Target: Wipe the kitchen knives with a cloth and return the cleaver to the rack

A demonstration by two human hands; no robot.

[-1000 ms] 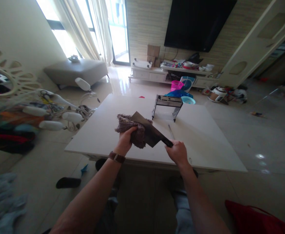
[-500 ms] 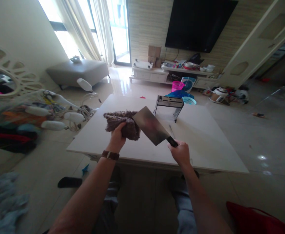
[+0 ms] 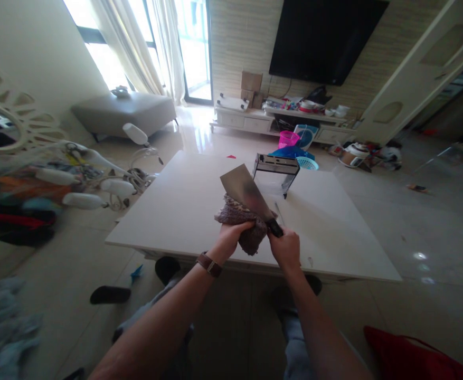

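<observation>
My right hand (image 3: 285,247) is wrapped round the black handle of a cleaver (image 3: 247,192), whose broad metal blade tilts up and to the left. A fuzzy grey-brown cloth (image 3: 235,212) is bunched in my left hand (image 3: 233,238), the thumb lying over it. The cloth presses along the blade's lower edge, close to the handle, and part of it hangs down below. Both hands are above the near side of a white table (image 3: 168,211). A watch with a brown strap (image 3: 209,264) is on my left wrist.
A knife-block-like stand with dark top (image 3: 276,163) is on the table's far side, a thin metal rod (image 3: 279,212) before it. Left of the table are white lamp arms (image 3: 116,187). A red bag (image 3: 413,353) lies on the floor at right.
My left hand has moved right with the cloth, from the blade's tip end to near the handle. The cleaver has shifted slightly left and up.
</observation>
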